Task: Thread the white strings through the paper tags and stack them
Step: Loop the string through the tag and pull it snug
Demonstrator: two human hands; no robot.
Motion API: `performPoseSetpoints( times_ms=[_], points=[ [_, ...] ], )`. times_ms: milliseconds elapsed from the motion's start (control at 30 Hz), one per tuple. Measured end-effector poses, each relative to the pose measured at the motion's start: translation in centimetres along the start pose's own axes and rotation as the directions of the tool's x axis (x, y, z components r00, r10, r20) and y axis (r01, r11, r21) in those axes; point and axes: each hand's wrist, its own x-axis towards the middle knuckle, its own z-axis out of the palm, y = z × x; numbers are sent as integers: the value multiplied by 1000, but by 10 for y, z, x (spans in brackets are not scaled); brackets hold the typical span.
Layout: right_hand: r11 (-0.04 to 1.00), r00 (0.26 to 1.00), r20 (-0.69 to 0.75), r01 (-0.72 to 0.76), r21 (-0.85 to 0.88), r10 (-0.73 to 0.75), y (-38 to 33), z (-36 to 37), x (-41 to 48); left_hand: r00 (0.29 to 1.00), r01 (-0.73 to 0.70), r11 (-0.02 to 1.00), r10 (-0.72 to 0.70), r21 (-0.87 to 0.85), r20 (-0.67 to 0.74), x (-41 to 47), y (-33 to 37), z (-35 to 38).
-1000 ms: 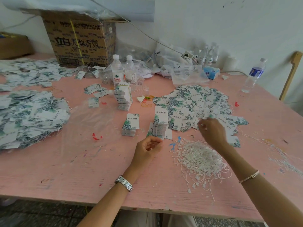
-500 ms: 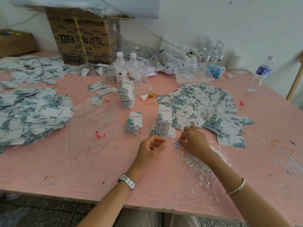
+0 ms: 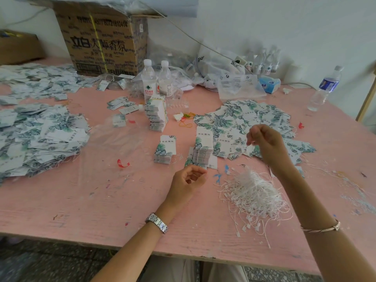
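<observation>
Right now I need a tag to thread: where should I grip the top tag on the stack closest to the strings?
Probably its near short edge, pinched from your side with the left hand: the top tag lies flat on the stack, that edge free and facing you.

Matt pink-painted wooden table (image 3: pixel 81 200), scuffed; printed paper tags (image 3: pixel 240 117); clear glossy plastic bottles (image 3: pixel 149 80); corrugated cardboard box (image 3: pixel 101 41).

**Single head cam, wide-angle**

Worn on the person's head, facing forward and down across the pink table (image 3: pixel 61 200) toward the white wall (image 3: pixel 264 27). Close in: left forearm (image 3: pixel 130 251) and right forearm (image 3: pixel 333 241) enter from the bottom edge, table's near edge low in frame.
</observation>
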Motion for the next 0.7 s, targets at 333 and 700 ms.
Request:
performPoseSetpoints(
  times_ms=[333, 700],
  points=[
    [920, 990, -41, 141, 365, -136, -51, -7, 1, 1000, -17, 1000, 16, 17, 14, 0, -3, -1],
    [886, 952, -28, 294, 358, -305, -70, -17, 6, 1000, -16, 1000, 16, 26, 17, -2, -1, -1]
  ],
)
